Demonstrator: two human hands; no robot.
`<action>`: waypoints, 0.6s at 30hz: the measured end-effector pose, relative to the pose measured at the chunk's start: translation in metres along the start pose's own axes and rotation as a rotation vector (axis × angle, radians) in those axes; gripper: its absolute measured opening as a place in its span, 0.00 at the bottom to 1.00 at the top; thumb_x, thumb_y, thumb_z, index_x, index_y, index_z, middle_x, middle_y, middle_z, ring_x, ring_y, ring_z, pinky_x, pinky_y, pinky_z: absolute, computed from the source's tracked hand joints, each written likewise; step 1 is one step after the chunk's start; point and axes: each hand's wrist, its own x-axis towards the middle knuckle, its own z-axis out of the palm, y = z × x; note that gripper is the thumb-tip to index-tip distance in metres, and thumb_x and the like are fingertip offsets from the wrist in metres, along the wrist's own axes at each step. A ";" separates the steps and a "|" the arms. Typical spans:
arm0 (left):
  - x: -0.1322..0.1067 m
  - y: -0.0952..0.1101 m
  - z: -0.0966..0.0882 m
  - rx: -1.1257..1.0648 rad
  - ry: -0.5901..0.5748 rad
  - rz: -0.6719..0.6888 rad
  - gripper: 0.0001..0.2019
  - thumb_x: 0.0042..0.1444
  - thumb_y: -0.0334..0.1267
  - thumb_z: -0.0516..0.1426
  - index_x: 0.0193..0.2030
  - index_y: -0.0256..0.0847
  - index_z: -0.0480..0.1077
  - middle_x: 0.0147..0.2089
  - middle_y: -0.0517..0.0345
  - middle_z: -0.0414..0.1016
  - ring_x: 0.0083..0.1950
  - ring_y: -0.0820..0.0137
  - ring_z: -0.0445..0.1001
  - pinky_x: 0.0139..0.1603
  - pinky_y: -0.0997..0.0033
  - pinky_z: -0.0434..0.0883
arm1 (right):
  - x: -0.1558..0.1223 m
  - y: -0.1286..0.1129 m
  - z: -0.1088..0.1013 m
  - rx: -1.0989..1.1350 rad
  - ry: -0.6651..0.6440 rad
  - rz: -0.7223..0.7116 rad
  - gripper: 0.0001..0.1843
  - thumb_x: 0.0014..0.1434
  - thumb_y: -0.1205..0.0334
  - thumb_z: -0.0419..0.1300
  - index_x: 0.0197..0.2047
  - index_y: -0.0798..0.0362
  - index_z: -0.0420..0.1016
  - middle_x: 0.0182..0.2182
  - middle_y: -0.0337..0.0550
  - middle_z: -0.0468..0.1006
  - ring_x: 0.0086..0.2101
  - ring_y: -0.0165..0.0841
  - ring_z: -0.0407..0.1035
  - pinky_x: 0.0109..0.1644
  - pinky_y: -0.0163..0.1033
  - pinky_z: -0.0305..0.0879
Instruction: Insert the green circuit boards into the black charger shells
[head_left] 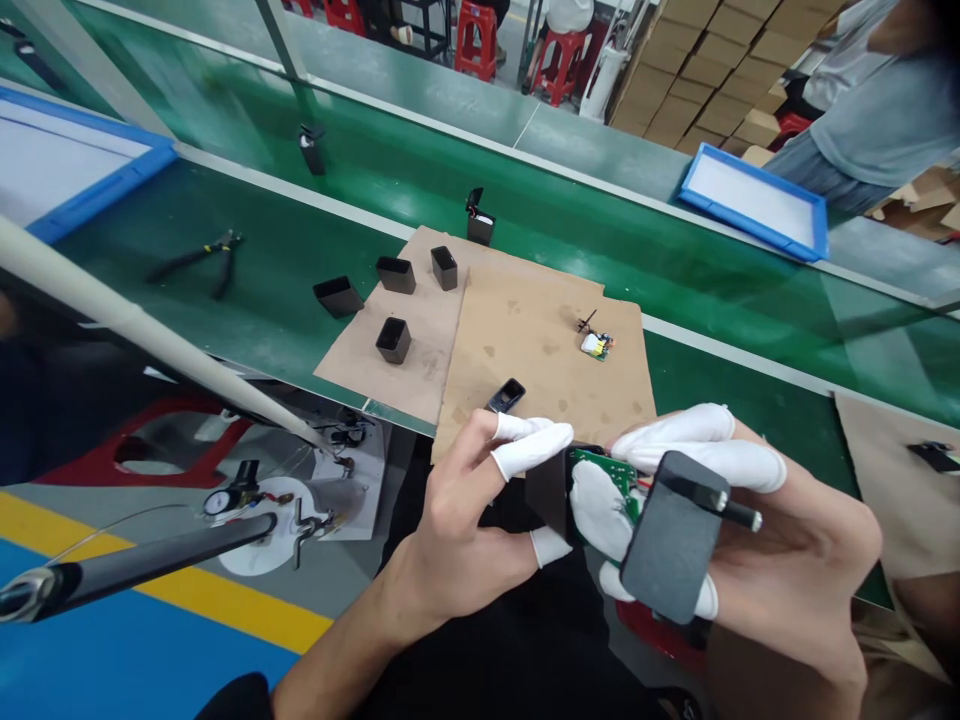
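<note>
My left hand (469, 530) is closed around a black plastic case (547, 492), fingers on top and thumb beneath. My right hand (795, 540) grips a black plug cover (664, 550) with two pins pointing towards me. Between case and cover sits a green circuit board (621, 472), at the case's opening. A white lump (598, 508) covers part of the board; I cannot tell what it is made of. White finger cots are on several fingertips of both hands. Just beyond my left fingers lies a small black part with a cut-out (507, 395) on the cardboard.
Several black cases (393, 341) stand on the cardboard sheet (540, 330). Another circuit board (597, 345) lies at its right. Pliers (202, 260) rest on the green bench, left. Open black units (481, 222) stand farther back. A blue-rimmed tray (757, 200) is beyond; a pale pole (150, 320) crosses the left.
</note>
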 end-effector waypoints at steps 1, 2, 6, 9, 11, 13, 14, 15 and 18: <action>0.000 0.000 0.000 -0.002 0.000 -0.004 0.31 0.58 0.30 0.73 0.68 0.40 0.75 0.55 0.48 0.77 0.53 0.64 0.81 0.52 0.63 0.84 | 0.001 0.001 0.000 0.016 -0.001 -0.006 0.36 0.41 0.79 0.80 0.55 0.51 0.84 0.42 0.50 0.86 0.39 0.48 0.79 0.35 0.54 0.80; 0.000 0.000 0.000 -0.003 0.000 -0.006 0.31 0.58 0.30 0.73 0.68 0.40 0.75 0.55 0.48 0.77 0.53 0.64 0.81 0.52 0.63 0.84 | 0.001 0.001 0.000 0.030 -0.004 -0.008 0.37 0.40 0.81 0.80 0.55 0.52 0.84 0.43 0.50 0.86 0.40 0.48 0.79 0.35 0.54 0.80; 0.001 0.001 0.000 0.005 -0.006 -0.010 0.31 0.59 0.31 0.73 0.68 0.42 0.75 0.53 0.48 0.78 0.52 0.63 0.81 0.50 0.61 0.84 | 0.003 0.001 0.001 0.044 -0.019 0.009 0.39 0.40 0.85 0.77 0.55 0.52 0.84 0.45 0.49 0.86 0.41 0.47 0.78 0.36 0.52 0.81; 0.002 0.001 0.001 0.003 -0.004 -0.008 0.31 0.58 0.30 0.73 0.68 0.42 0.75 0.53 0.48 0.78 0.52 0.63 0.81 0.49 0.62 0.84 | 0.003 0.000 0.002 0.046 -0.012 -0.001 0.42 0.40 0.85 0.77 0.58 0.50 0.83 0.46 0.47 0.85 0.43 0.47 0.78 0.37 0.53 0.81; 0.002 0.002 0.001 -0.002 -0.003 -0.008 0.31 0.58 0.30 0.73 0.68 0.42 0.75 0.54 0.49 0.78 0.52 0.63 0.81 0.49 0.62 0.84 | 0.002 0.000 0.003 0.032 -0.002 -0.001 0.42 0.40 0.85 0.77 0.58 0.49 0.83 0.45 0.46 0.85 0.42 0.47 0.78 0.38 0.54 0.80; 0.001 0.002 0.001 -0.006 -0.002 -0.009 0.32 0.57 0.29 0.73 0.68 0.41 0.75 0.54 0.49 0.77 0.52 0.64 0.81 0.50 0.62 0.84 | 0.001 -0.001 0.003 0.006 0.008 0.011 0.40 0.39 0.84 0.78 0.55 0.50 0.84 0.44 0.47 0.85 0.41 0.48 0.79 0.37 0.54 0.80; 0.001 0.002 0.001 -0.008 -0.003 -0.009 0.32 0.57 0.29 0.73 0.68 0.41 0.76 0.54 0.49 0.77 0.52 0.64 0.81 0.50 0.62 0.84 | 0.001 -0.001 0.002 -0.005 0.009 0.017 0.39 0.39 0.83 0.79 0.54 0.50 0.84 0.44 0.48 0.85 0.41 0.48 0.79 0.36 0.54 0.80; 0.001 0.001 0.001 -0.009 -0.006 -0.007 0.32 0.57 0.29 0.74 0.68 0.40 0.76 0.54 0.49 0.77 0.52 0.64 0.81 0.50 0.62 0.84 | 0.001 -0.001 0.002 -0.013 0.007 0.022 0.38 0.39 0.82 0.80 0.54 0.50 0.84 0.45 0.48 0.86 0.41 0.49 0.79 0.35 0.54 0.80; 0.001 0.001 0.000 -0.014 -0.011 -0.005 0.32 0.56 0.30 0.74 0.68 0.38 0.76 0.54 0.48 0.77 0.53 0.64 0.81 0.52 0.63 0.84 | 0.001 -0.002 0.001 -0.032 0.010 0.031 0.37 0.40 0.80 0.82 0.53 0.50 0.84 0.44 0.49 0.86 0.40 0.49 0.79 0.34 0.54 0.82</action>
